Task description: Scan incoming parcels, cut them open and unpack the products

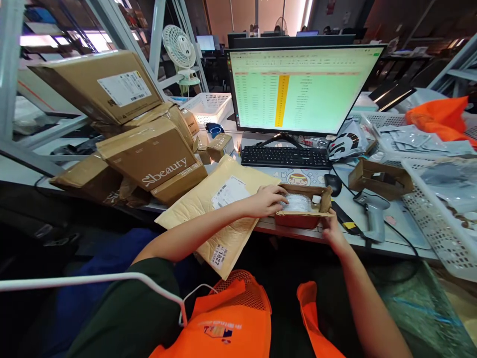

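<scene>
An open small cardboard box point(298, 220) sits at the desk's front edge. Inside it lie a clear-wrapped white item point(297, 203) and a small bottle with a white cap point(316, 200). My left hand point(266, 201) reaches over the box's left side, its bent fingertips at the wrapped item; whether they grip it is hard to make out. At the right end of the box, my right hand point(333, 229) holds the cardboard wall between thumb and fingers. A padded yellow envelope point(223, 214) with white labels lies under my left forearm.
Stacked cardboard boxes point(149, 154) fill the left. A monitor point(298, 89) and keyboard point(285, 156) stand behind. To the right are a mouse point(333, 184), a box cutter point(346, 219), a barcode scanner point(373, 214), another open box point(380, 180) and a white basket point(432, 209).
</scene>
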Demonstrator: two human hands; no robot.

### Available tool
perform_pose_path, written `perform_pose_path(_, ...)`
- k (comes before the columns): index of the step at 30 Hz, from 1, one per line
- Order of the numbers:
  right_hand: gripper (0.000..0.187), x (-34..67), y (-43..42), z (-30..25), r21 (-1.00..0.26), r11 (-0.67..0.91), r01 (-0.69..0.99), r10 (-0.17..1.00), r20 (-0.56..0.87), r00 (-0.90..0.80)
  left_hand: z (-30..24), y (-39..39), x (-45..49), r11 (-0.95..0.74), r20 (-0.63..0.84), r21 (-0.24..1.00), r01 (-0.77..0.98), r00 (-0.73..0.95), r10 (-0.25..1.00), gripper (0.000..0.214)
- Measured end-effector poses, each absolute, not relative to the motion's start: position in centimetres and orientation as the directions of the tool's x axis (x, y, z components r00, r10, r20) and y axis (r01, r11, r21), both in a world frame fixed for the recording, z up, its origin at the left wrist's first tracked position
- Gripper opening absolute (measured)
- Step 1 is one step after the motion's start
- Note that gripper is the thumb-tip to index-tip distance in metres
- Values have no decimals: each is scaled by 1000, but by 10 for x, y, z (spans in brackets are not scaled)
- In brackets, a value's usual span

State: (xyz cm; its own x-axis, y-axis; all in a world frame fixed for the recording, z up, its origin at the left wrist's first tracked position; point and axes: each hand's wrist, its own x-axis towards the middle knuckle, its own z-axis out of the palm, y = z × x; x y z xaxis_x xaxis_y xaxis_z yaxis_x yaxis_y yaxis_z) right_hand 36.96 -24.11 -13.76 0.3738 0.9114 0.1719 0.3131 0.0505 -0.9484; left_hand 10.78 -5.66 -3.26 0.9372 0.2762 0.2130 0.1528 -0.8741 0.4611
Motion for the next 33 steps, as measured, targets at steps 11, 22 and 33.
perform_pose_path(11, 60, 390, -178, -14, -615, 259, 745, 833, 532, 150, -61, -8, 113, -452, 134, 865, 217, 769, 625, 44)
perform_pose_path(22, 50, 385, -80, 100, -212, 100, 972, 994, -18, -106, -71, 8, 168, -615, 84, 740, 272, 870, 486, 47)
perform_pose_path(33, 45, 413, -92, 100, -208, -59, 976, 997, -64, 46, -60, 46, 212, -790, 271, 514, 335, 810, 520, 52)
